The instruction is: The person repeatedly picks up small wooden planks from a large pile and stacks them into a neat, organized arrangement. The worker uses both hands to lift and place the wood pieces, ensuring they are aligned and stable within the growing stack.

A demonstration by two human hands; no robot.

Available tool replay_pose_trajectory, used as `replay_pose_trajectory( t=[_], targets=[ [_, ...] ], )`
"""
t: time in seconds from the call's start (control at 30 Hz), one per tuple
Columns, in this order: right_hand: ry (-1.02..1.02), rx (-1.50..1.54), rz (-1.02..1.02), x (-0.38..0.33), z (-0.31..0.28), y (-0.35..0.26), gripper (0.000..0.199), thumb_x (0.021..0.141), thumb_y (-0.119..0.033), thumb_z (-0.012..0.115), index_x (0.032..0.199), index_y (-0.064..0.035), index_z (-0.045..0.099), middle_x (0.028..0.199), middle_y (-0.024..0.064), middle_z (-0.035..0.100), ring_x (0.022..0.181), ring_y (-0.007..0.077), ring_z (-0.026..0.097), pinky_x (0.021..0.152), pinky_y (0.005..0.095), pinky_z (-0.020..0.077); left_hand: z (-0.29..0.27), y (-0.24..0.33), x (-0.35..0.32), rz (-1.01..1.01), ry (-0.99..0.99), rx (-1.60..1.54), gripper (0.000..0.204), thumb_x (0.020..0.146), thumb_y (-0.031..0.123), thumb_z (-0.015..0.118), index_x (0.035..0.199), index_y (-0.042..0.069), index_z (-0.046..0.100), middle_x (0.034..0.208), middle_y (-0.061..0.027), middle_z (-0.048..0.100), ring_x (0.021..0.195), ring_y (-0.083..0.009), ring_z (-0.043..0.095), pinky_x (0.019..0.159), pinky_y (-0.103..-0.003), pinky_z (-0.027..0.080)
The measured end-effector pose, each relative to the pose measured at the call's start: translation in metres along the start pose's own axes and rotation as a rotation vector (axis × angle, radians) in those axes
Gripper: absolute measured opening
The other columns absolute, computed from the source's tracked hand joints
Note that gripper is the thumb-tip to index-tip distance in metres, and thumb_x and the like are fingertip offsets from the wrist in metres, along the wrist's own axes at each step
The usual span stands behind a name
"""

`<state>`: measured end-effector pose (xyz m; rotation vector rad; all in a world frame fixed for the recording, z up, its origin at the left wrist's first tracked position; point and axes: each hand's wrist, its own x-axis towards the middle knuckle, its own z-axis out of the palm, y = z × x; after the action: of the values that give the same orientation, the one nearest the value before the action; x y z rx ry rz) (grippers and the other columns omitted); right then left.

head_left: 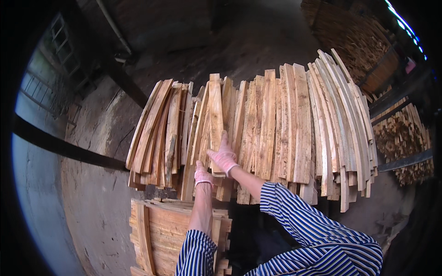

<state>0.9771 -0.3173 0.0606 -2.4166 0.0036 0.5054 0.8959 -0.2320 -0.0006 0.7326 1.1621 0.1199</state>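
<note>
A long row of rough wooden planks lies side by side across the middle. One pale wooden plank sits a little proud of its neighbours, its far end sticking out beyond most of them. My right hand, in a pink-and-white glove, grips this plank across its near part. Lower and to the left, my left hand, gloved alike, holds the same plank by its near left edge; some of its fingers are hidden.
Below the row at left stands a stack of boards with an upright batten. Dark metal bars run at the left and right sides. More wood is piled at the far right and the upper right. A pale blue wall rises at left.
</note>
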Motion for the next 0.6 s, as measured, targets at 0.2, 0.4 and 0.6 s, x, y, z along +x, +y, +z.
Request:
replay_pose_trajectory(
  t=[0.2,0.4,0.6],
  targets=[
    [-0.097,0.357,-0.010,0.007,-0.018,0.017,0.116,0.079,-0.042,0.079,0.161,-0.0135,0.002,0.147,0.0284,0.043,0.105,0.0283,0.061,0.087,0.0331,0.0526,0.017,-0.004,-0.033,-0.056,-0.252,-0.119,0.065,0.103,0.050,0.043,0.146,0.002,0.043,0.143,-0.0177,0.053,0.126,-0.0321,0.054,0.107,-0.047,0.045],
    [-0.183,0.819,0.007,0.003,-0.126,0.026,0.106,0.074,-0.017,0.085,0.157,-0.0107,0.019,0.115,0.0229,0.067,0.077,0.0250,0.069,0.054,0.0319,0.0601,0.079,-0.013,-0.113,-0.302,-0.359,-0.394,0.055,0.093,0.036,0.071,0.135,0.006,0.052,0.130,-0.0162,0.059,0.117,-0.0286,0.058,0.100,-0.043,0.052],
    [-0.276,0.626,0.102,0.042,-0.166,0.056,0.076,0.077,-0.019,0.084,0.136,0.0001,0.041,0.112,0.0201,0.067,0.084,0.0254,0.070,0.068,0.0346,0.0625,0.117,-0.030,-0.080,-0.295,-0.544,0.156,0.026,0.094,0.026,0.069,0.112,0.007,0.066,0.106,-0.0117,0.071,0.093,-0.0272,0.067,0.085,-0.039,0.058]
  ],
)
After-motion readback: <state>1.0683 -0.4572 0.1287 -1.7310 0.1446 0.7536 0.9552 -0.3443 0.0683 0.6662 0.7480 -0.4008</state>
